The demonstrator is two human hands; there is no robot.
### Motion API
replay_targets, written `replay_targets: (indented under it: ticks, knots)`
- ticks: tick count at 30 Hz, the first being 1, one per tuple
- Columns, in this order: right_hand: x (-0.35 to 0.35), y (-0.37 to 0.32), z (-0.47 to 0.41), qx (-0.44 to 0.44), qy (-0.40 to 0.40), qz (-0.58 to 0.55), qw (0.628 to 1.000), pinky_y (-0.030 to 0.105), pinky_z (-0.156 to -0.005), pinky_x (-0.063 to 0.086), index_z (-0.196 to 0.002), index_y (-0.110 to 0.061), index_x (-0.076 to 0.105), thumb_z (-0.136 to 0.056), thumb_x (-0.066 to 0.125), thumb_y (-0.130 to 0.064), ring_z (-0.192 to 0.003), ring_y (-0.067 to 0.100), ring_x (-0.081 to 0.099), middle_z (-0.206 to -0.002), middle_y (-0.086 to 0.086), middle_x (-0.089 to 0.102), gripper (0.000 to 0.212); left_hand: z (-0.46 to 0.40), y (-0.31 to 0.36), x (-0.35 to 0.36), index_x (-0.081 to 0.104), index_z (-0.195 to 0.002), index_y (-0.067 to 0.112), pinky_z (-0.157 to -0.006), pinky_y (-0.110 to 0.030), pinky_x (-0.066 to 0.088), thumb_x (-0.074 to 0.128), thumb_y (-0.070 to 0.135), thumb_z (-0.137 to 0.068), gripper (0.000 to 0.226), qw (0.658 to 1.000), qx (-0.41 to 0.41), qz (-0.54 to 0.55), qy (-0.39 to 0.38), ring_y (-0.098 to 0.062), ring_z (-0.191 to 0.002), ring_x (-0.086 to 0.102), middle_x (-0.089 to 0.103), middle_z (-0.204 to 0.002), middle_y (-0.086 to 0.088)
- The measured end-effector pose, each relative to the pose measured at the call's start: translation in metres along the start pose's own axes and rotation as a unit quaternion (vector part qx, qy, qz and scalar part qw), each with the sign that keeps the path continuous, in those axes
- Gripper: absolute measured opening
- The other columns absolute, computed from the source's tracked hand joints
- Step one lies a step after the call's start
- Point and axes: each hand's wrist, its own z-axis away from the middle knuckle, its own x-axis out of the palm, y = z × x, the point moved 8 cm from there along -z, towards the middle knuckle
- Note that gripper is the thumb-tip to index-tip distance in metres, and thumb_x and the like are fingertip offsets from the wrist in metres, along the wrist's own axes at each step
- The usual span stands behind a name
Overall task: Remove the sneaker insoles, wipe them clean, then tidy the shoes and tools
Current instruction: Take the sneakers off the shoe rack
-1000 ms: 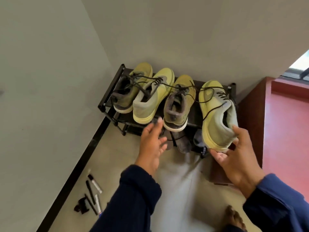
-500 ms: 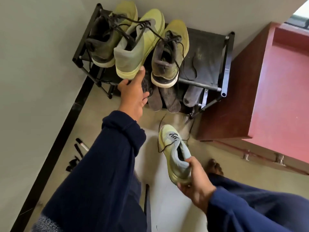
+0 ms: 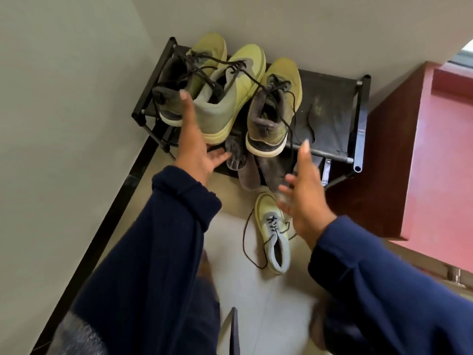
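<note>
Setting: A corner where two pale walls meet, seen from above; a black metal-framed shoe rack with a dark fabric top (image 3: 330,98) stands against the far wall, beside a reddish-brown wooden cabinet (image 3: 384,160).

On the rack: Three yellow-green sneakers with dark laces sit toes to the wall. The leftmost olive-and-yellow sneaker (image 3: 184,80) touches the pale grey-green sneaker with a yellow sole (image 3: 227,98) next to it; the third, an olive sneaker with a white heel edge (image 3: 273,108), stands just right of them. The right part of the rack top is bare.

Insoles: Several dark grey insoles (image 3: 256,170) stick out from the lower shelf beneath the sneakers, overlapping one another.

On the floor: A fourth yellow sneaker with a light grey tongue and heel (image 3: 275,234) lies on the pale tiled floor (image 3: 268,316) in front of the rack, toe toward it, its dark laces trailing loose.

Left hand: The left hand (image 3: 194,147), in a navy sleeve (image 3: 153,252), reaches to the rack with fingers spread, fingertip at the heel of the leftmost sneaker; it holds nothing.

Right hand: The right hand (image 3: 304,190) hangs above the floor sneaker's toe, fingers spread and empty, blurred.
</note>
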Motion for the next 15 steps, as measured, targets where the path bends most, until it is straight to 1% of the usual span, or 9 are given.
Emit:
replay_targets:
  ticks: [1, 2, 5, 7, 9, 10, 12, 13, 15]
  knots:
    - [0.009, -0.018, 0.0, 0.003, -0.016, -0.025, 1.0, 0.05, -0.093, 0.054, -0.132, -0.043, 0.042, -0.072, 0.044, -0.097, -0.114, 0.024, 0.058, -0.132, -0.003, 0.054, 0.081, 0.001, 0.005, 0.004, 0.03, -0.157, 0.037, -0.098, -0.062, 0.052, 0.059, 0.091, -0.07, 0.107, 1.0, 0.002, -0.002, 0.0, -0.049, -0.128, 0.05, 0.034, -0.16, -0.016]
    - [0.016, -0.03, -0.002, 0.015, -0.028, -0.041, 0.999, 0.051, -0.095, 0.053, -0.135, -0.044, 0.04, -0.072, 0.047, -0.096, -0.115, 0.026, 0.057, -0.134, -0.002, 0.053, 0.082, 0.001, 0.009, 0.005, 0.037, -0.153, 0.032, -0.099, -0.059, 0.052, 0.062, 0.085, -0.076, 0.096, 1.0, 0.005, -0.002, 0.008, -0.043, -0.12, 0.054, 0.041, -0.154, -0.014]
    - [0.039, -0.04, -0.013, 0.057, -0.064, -0.051, 0.995, 0.048, -0.087, 0.053, -0.15, -0.039, 0.038, -0.059, 0.057, -0.098, -0.12, 0.031, 0.056, -0.143, 0.003, 0.052, 0.11, 0.007, 0.013, 0.01, 0.053, -0.12, 0.025, -0.094, -0.052, 0.054, 0.068, 0.059, -0.087, 0.05, 1.0, 0.002, -0.009, 0.0, -0.032, -0.109, 0.06, 0.054, -0.134, -0.01]
    - [0.049, -0.039, -0.022, 0.065, -0.065, -0.056, 0.994, 0.042, -0.077, 0.054, -0.149, -0.035, 0.042, -0.049, 0.067, -0.095, -0.119, 0.031, 0.057, -0.141, 0.003, 0.054, 0.12, 0.016, 0.011, 0.008, 0.054, -0.105, 0.024, -0.098, -0.054, 0.053, 0.069, 0.051, -0.088, 0.035, 0.999, -0.017, -0.019, -0.019, -0.032, -0.109, 0.063, 0.058, -0.126, -0.013]
    - [0.054, -0.04, -0.031, 0.058, -0.044, -0.054, 0.996, 0.035, -0.066, 0.054, -0.139, -0.028, 0.053, -0.049, 0.078, -0.083, -0.104, 0.027, 0.063, -0.131, 0.004, 0.065, 0.108, 0.027, 0.011, -0.006, 0.056, -0.109, 0.024, -0.102, -0.058, 0.052, 0.071, 0.048, -0.087, 0.036, 0.999, -0.026, -0.02, -0.026, -0.035, -0.111, 0.064, 0.058, -0.127, -0.016]
    - [0.055, -0.042, -0.035, 0.046, -0.035, -0.068, 0.996, 0.031, -0.06, 0.052, -0.133, -0.025, 0.058, -0.057, 0.081, -0.073, -0.092, 0.025, 0.066, -0.122, 0.006, 0.072, 0.092, 0.033, 0.012, -0.016, 0.058, -0.117, 0.024, -0.102, -0.059, 0.052, 0.072, 0.047, -0.086, 0.041, 0.999, -0.025, -0.02, -0.032, -0.036, -0.112, 0.065, 0.059, -0.13, -0.016]
    - [0.054, -0.046, -0.038, 0.02, -0.023, -0.106, 0.994, 0.025, -0.05, 0.046, -0.127, -0.018, 0.061, -0.074, 0.077, -0.051, -0.069, 0.02, 0.065, -0.103, 0.008, 0.076, 0.065, 0.049, 0.017, -0.04, 0.056, -0.134, 0.025, -0.1, -0.06, 0.053, 0.072, 0.046, -0.085, 0.056, 0.999, -0.017, -0.022, -0.046, -0.037, -0.114, 0.067, 0.06, -0.134, -0.015]
    - [0.051, -0.044, -0.039, 0.012, -0.018, -0.113, 0.993, 0.024, -0.048, 0.044, -0.128, -0.016, 0.06, -0.075, 0.074, -0.047, -0.065, 0.019, 0.063, -0.102, 0.01, 0.075, 0.062, 0.06, 0.019, -0.056, 0.056, -0.138, 0.025, -0.098, -0.06, 0.054, 0.072, 0.046, -0.086, 0.058, 0.998, -0.012, -0.026, -0.049, -0.037, -0.114, 0.068, 0.061, -0.135, -0.014]
    - [0.046, -0.038, -0.031, 0.006, -0.015, -0.115, 0.993, 0.026, -0.051, 0.047, -0.131, -0.017, 0.055, -0.071, 0.071, -0.045, -0.068, 0.019, 0.065, -0.113, 0.014, 0.073, 0.068, 0.08, 0.018, -0.093, 0.059, -0.138, 0.023, -0.098, -0.06, 0.054, 0.066, 0.045, -0.09, 0.053, 0.998, -0.013, -0.045, -0.051, -0.036, -0.115, 0.07, 0.065, -0.134, -0.013]
